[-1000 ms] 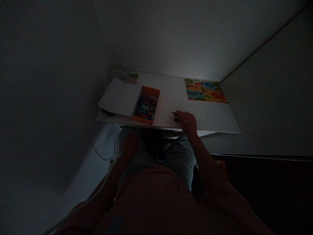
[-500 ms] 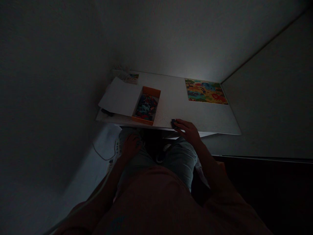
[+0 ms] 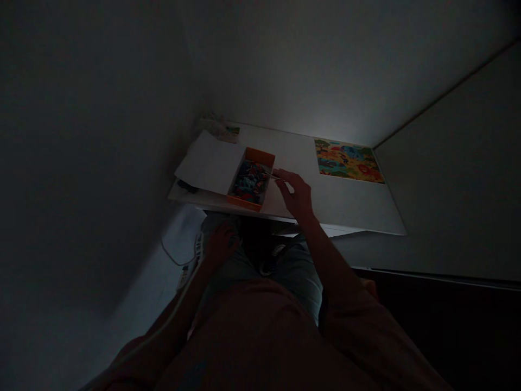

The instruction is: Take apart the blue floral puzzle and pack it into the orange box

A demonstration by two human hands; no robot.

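Observation:
My right hand [image 3: 296, 193] reaches to the right side of the orange box [image 3: 262, 158]. Pinched between its thumb and fingers is a small, thin puzzle piece [image 3: 273, 175], seen nearly edge-on and pointing over the box wall. Inside the box lies a heap of colourful puzzle pieces [image 3: 249, 182], mostly blue, teal and red. The dim light hides their exact shapes. My left hand [image 3: 222, 243] rests on my left thigh, fingers spread and holding nothing.
A white sheet or lid [image 3: 209, 165] lies left of the box, over a dark object [image 3: 187, 186]. Crumpled clear plastic [image 3: 214, 126] sits at the back left. A colourful animal picture [image 3: 348, 160] lies on the right of the white table [image 3: 345, 209], against walls.
My right hand has moved from the table's front edge leftward and away from me, to the box, with a small piece in its fingers. My left hand has stayed on my thigh.

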